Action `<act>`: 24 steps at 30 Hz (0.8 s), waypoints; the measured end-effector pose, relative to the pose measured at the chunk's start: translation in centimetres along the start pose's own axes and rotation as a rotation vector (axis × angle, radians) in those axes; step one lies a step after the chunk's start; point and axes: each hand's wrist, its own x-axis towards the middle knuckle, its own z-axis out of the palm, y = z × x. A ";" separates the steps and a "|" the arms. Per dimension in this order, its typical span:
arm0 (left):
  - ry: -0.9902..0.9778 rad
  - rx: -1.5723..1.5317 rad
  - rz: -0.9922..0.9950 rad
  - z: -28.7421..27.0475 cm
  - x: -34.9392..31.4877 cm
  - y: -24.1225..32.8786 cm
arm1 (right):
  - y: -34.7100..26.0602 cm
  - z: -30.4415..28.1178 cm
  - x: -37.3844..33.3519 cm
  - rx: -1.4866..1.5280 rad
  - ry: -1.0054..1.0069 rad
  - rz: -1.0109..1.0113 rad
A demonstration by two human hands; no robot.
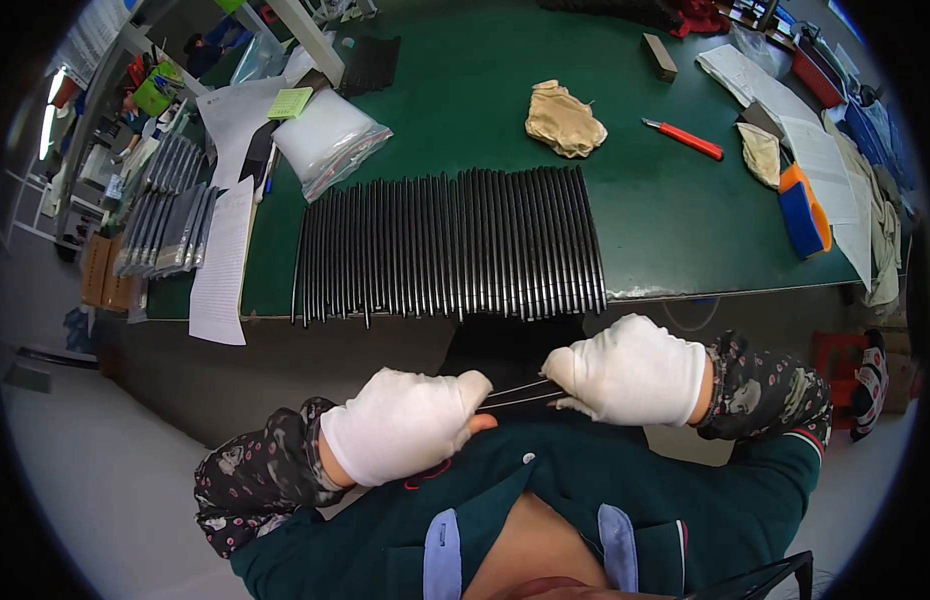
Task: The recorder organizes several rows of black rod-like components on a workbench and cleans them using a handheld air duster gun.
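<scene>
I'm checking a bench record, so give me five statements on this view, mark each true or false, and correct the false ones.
1. The left hand and the right hand both wear white gloves. True.
2. The two hands are pressed together with nothing between them. False: they are apart, and a slender item spans the gap.
3. The black rods lie scattered over the floor. False: the black rods lie side by side in a row on the green table.
4. A red-handled tool lies to the right of a crumpled beige piece. True.
5. The plastic bag lies at the table's right end. False: the plastic bag is on the left side.
</scene>
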 end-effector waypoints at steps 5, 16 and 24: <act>0.021 -0.695 -0.125 2.8 0.9 -1.7 | 0.0 0.7 1.3 -0.497 0.190 0.014; -0.089 -1.177 -0.109 2.0 0.6 0.4 | -0.3 0.6 2.5 -0.531 0.418 -0.276; -0.340 -1.693 -0.375 1.7 0.1 -1.0 | 2.3 -1.6 1.1 -0.767 0.506 -0.206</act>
